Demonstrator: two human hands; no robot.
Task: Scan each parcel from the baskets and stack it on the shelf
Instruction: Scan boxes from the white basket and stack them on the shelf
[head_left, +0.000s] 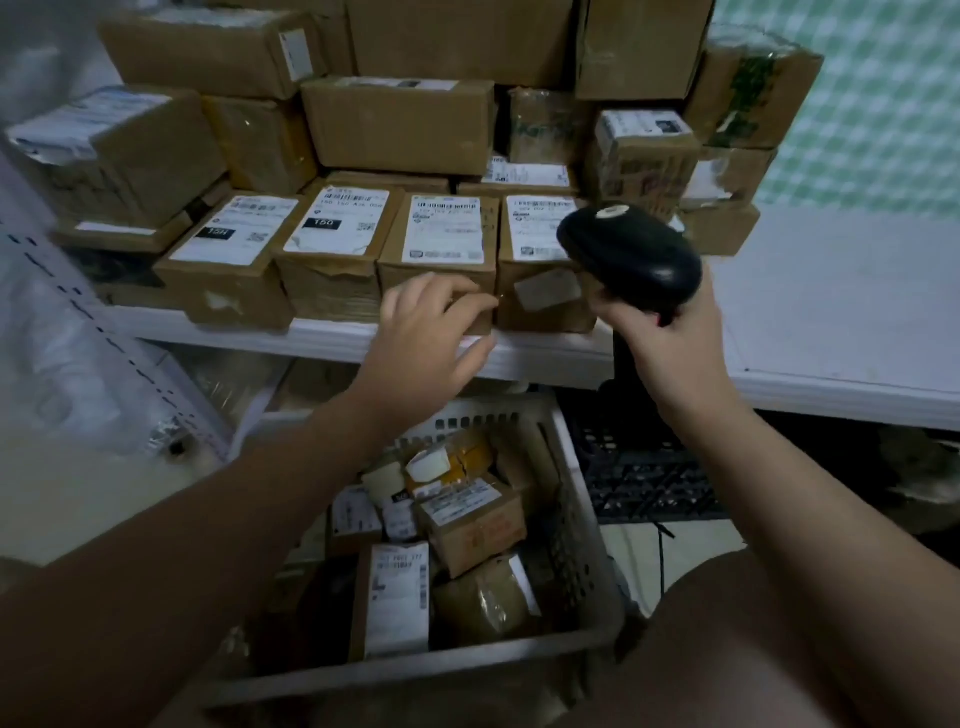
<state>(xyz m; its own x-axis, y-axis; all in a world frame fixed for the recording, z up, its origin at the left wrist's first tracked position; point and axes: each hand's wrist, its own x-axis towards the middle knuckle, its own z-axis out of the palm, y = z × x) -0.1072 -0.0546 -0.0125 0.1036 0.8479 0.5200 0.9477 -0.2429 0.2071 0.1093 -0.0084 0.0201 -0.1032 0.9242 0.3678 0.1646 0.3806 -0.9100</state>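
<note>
I see the shelf (545, 358) well stacked, parcels (470, 519) left in the basket (576, 525); left hand (431, 332) released, right hand (670, 338) grasping scanner (631, 260).

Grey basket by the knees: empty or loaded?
Loaded. Several labelled cardboard parcels lie jumbled inside the basket, below the shelf edge.

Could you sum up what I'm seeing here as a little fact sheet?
Left hand: touches the front of a labelled parcel on the shelf
Right hand: grips a black scanner
Shelf: white, stacked with cardboard boxes
Basket: lower, in front of the shelf, parcels inside
</note>
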